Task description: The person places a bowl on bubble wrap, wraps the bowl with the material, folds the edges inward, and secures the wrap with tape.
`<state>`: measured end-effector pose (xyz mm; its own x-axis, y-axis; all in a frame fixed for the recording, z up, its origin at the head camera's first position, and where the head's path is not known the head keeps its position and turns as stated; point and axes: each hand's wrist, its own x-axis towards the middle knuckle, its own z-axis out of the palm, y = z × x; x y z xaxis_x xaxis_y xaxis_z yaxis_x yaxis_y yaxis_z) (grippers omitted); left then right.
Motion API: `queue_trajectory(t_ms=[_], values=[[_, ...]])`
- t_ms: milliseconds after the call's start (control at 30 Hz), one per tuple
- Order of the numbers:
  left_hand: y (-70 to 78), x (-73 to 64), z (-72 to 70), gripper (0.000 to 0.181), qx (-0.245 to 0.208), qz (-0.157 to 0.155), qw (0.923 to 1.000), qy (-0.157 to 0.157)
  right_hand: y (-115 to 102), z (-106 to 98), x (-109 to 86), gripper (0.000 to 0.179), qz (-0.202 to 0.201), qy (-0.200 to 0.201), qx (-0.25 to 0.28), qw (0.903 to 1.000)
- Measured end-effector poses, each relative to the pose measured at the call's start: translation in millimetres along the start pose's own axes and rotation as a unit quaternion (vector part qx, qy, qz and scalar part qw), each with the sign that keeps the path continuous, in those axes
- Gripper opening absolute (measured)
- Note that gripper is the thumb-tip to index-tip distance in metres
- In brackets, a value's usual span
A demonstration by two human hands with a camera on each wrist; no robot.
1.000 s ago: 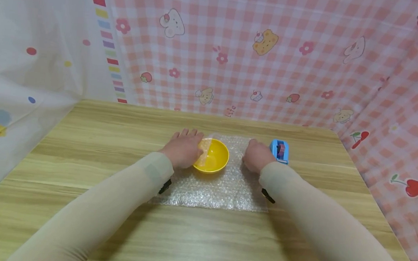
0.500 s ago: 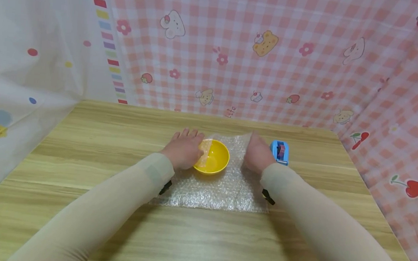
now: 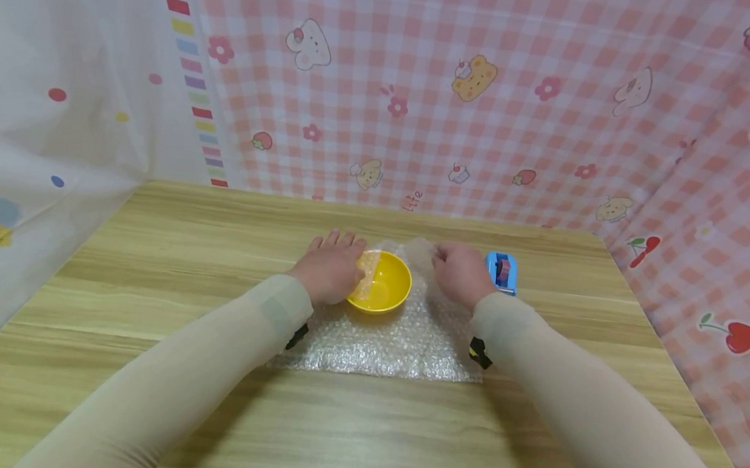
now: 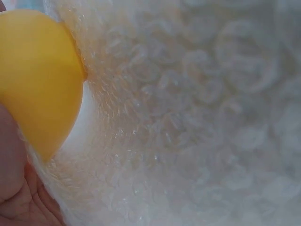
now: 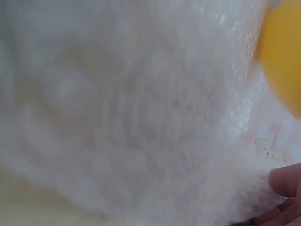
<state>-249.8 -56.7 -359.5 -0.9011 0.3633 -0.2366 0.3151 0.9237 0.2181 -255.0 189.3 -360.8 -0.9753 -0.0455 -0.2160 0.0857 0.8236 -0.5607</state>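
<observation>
A yellow bowl (image 3: 392, 285) stands upright on a sheet of bubble wrap (image 3: 381, 349), whose left part is folded up over the bowl's left rim. Against that fold my left hand (image 3: 328, 268) presses with fingers spread and straight. My right hand (image 3: 464, 275) pinches the far right part of the sheet and holds it raised, bent toward the bowl. In the left wrist view the wrap (image 4: 178, 108) fills most of the picture beside the bowl (image 4: 42, 70). The right wrist view has the thumb and fingers (image 5: 286, 181) on the wrap's edge, below the bowl (image 5: 284, 56).
A blue tape dispenser (image 3: 501, 273) stands just right of my right hand, close to its knuckles. The wooden table (image 3: 363, 434) ends at a pink checked cloth (image 3: 382, 120) behind, with cloth walls at both sides.
My right hand has lifted the wrap's far right part and brought it leftward, toward the bowl. The left hand and the bowl stay in place.
</observation>
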Motion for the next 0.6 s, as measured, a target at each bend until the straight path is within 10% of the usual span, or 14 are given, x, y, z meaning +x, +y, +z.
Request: queue_trajectory(t_ms=[600], values=[[-1.1, 4.2, 2.4, 0.069, 0.004, 0.004, 1.0, 0.001, -23, 24, -28.0, 0.044, -0.127, 0.021, -0.014, 0.9915]])
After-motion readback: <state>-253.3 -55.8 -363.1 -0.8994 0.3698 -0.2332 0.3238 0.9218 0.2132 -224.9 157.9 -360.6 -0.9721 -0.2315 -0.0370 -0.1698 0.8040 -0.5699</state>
